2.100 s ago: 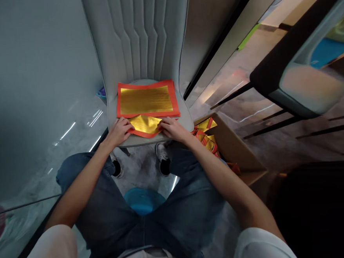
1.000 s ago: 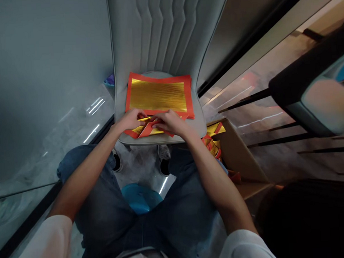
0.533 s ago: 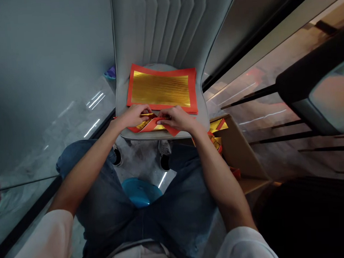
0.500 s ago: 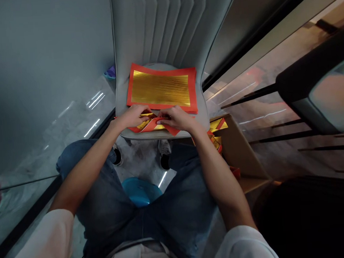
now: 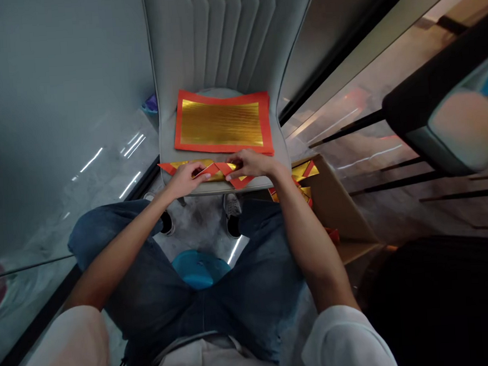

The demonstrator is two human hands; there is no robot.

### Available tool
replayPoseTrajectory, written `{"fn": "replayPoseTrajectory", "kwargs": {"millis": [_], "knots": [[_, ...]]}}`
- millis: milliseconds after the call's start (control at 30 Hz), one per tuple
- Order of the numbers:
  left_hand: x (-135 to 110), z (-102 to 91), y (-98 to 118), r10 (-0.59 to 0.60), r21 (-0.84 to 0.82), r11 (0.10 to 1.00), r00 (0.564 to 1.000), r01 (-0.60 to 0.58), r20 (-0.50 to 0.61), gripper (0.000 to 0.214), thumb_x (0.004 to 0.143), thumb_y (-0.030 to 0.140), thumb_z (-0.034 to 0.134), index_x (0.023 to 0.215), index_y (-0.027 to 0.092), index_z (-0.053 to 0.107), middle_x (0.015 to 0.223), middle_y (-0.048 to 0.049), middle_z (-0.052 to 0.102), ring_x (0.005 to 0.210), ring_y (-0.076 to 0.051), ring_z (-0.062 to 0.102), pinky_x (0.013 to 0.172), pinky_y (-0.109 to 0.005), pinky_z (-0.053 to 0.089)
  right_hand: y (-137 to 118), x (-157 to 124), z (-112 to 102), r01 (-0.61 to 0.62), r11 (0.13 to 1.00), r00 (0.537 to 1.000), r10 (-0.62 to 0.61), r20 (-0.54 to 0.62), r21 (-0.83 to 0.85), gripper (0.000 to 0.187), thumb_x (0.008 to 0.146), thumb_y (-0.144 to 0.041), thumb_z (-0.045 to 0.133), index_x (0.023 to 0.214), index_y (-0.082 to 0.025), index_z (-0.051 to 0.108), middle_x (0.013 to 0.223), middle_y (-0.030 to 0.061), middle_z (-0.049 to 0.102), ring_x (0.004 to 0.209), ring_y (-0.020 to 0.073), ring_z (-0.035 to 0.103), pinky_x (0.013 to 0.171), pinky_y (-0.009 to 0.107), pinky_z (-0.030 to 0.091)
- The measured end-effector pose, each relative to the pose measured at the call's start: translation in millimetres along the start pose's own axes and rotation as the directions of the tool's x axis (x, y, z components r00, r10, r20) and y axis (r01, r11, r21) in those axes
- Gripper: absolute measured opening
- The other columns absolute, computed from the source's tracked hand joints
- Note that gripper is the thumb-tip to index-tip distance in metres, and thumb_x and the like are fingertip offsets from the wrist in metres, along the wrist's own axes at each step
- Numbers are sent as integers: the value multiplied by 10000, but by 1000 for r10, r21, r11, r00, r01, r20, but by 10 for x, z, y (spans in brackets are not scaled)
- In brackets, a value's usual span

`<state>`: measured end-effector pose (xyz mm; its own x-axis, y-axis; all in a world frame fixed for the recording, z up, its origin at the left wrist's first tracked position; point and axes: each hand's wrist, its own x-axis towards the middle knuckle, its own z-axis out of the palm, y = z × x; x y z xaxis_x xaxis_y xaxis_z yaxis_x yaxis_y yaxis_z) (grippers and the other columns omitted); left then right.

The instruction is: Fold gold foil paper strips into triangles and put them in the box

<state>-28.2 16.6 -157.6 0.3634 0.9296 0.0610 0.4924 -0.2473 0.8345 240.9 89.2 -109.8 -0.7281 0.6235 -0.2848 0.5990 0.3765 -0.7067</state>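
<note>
Pinching a folded strip of gold-foil paper (image 5: 215, 171) with red-orange edges, both hands hold it along the front of a grey upholstered chair seat (image 5: 169, 155). The left hand (image 5: 183, 180) and right hand (image 5: 253, 163) are closed narrowly on the strip, a small gap between them. Its left tip juts past the seat's side, so a loosened pinch could let it slide off or let the fold spring open. Hard pressure could crease or tear the foil. Just behind lies a flat gold-foil sheet (image 5: 222, 123) with a red-orange border, leaving little room on the seat. A cardboard box (image 5: 333, 204) of folded pieces (image 5: 304, 170) sits just right, and denim-covered legs (image 5: 119, 253) lie below.
</note>
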Motion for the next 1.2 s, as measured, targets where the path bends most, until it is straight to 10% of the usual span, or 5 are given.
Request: {"fn": "replayPoseTrajectory", "kwargs": {"millis": [267, 633, 1200], "knots": [[-22, 5, -25, 19, -33, 999, 1000, -19, 20, 244, 990, 431, 648, 1018, 193, 691, 984, -56, 751, 892, -210, 678, 813, -313, 509, 176, -63, -65, -95, 995, 993, 96, 75, -14, 401, 724, -539, 831, 731, -217, 592, 675, -45, 455, 683, 145, 404, 641, 297, 312], [-57, 20, 17, -21, -5, 1000, 1000, 21, 12, 458, 976, 303, 642, 1403, 195, 519, 951, -30, 738, 929, -234, 705, 874, -358, 518, -109, 50, -7, -145, 949, 989, 149, -8, -281, 163, 909, -274, 719, 1036, -174, 741, 882, 35, 736, 737, 159, 578, 688, 263, 384], [34, -54, -5, -48, 130, 990, 995, 60, -90, 612, 898, 302, 793, 1422, 176, 504, 1325, -155, 634, 1236, -306, 637, 1070, -472, 543, -133, 210, -49, -135, 965, 991, 136, -9, -225, 310, 946, -276, 714, 1233, -162, 736, 973, 45, 762, 767, 164, 589, 691, 265, 388]]}}
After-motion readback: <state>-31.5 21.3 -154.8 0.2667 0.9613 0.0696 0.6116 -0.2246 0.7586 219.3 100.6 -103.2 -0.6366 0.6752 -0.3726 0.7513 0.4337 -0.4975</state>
